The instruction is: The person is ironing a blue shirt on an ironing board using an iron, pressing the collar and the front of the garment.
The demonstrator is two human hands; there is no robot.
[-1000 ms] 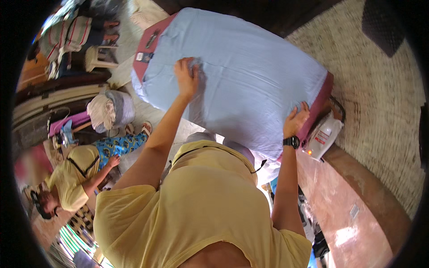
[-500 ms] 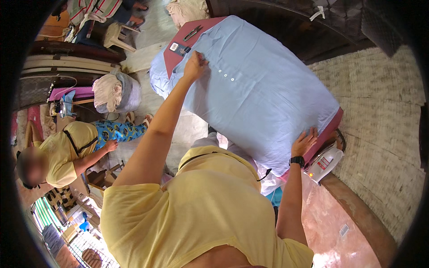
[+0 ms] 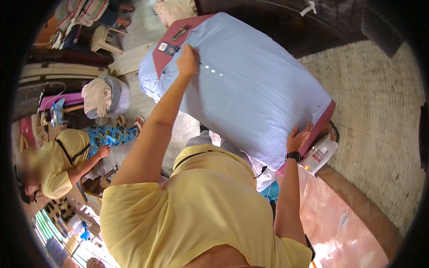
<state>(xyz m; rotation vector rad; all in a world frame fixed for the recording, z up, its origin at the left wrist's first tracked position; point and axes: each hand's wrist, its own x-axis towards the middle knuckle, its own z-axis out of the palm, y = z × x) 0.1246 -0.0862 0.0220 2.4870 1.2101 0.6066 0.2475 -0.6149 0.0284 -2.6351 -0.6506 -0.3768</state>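
Note:
A light blue shirt [image 3: 250,80] with small white buttons lies stretched over a maroon-covered ironing table [image 3: 161,61]. At its far left end, my left hand [image 3: 187,61] has its fingers closed on the fabric by the button strip. My right hand [image 3: 298,138], with a dark watch on the wrist, rests at the shirt's near right edge. Its fingers are spread, thumb apart, on the cloth beside the maroon border. Just beyond that hand stands a white iron [image 3: 319,154] on its side of the table. A dark tag [image 3: 168,48] and thread snips [image 3: 181,32] lie near my left hand.
To the left, a person [image 3: 73,154] in a yellow shirt stands by cluttered work things. A cloth bundle [image 3: 107,96] and a cream plastic stool [image 3: 107,39] are on the floor. Pale cloth [image 3: 175,11] is heaped past the table's far end. Dark furniture [image 3: 277,27] runs behind it.
The view has shifted slightly, so the scene sits further left and up. My right hand has turned a little, thumb now lifted apart. My left hand keeps its grip on the shirt.

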